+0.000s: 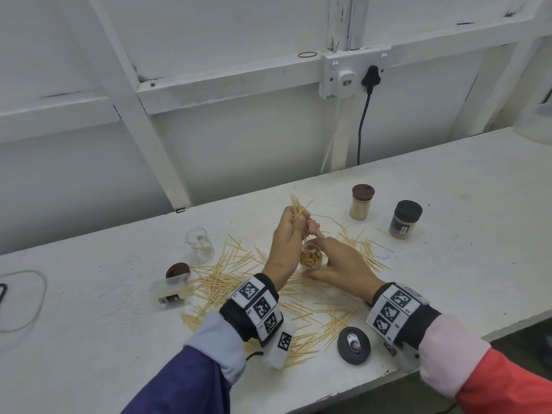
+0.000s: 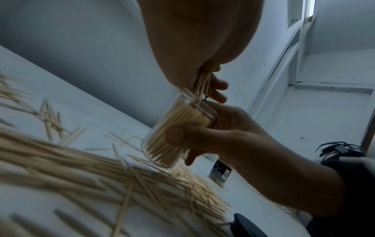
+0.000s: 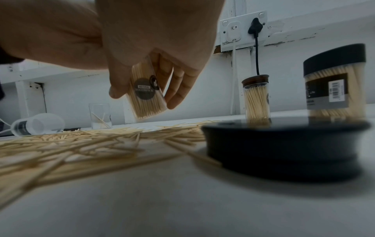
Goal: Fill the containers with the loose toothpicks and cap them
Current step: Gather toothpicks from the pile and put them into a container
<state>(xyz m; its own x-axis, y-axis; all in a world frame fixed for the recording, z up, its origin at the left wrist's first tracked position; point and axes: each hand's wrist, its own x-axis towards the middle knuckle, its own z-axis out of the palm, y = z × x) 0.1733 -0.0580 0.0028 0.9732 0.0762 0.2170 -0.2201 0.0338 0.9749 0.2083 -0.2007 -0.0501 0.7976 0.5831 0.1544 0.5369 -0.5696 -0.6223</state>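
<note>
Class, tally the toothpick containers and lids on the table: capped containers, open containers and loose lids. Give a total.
Capped containers: 2 (brown-capped jar, black-capped jar)
Open containers: 3 (held jar, upright jar, lying jar)
Loose lids: 2 (brown lid, black lid)
Total: 7

I see pale straw-yellow toothpicks scattered across my white-painted bench. The jar in my grip is clear with a dark grey round label. One capped jar wears a reddish-brown lid, the wider one a black lid and a grey label. The loose lid near me is black. Black-and-white square markers pattern both wristbands; sleeves are navy and coral-red.
</note>
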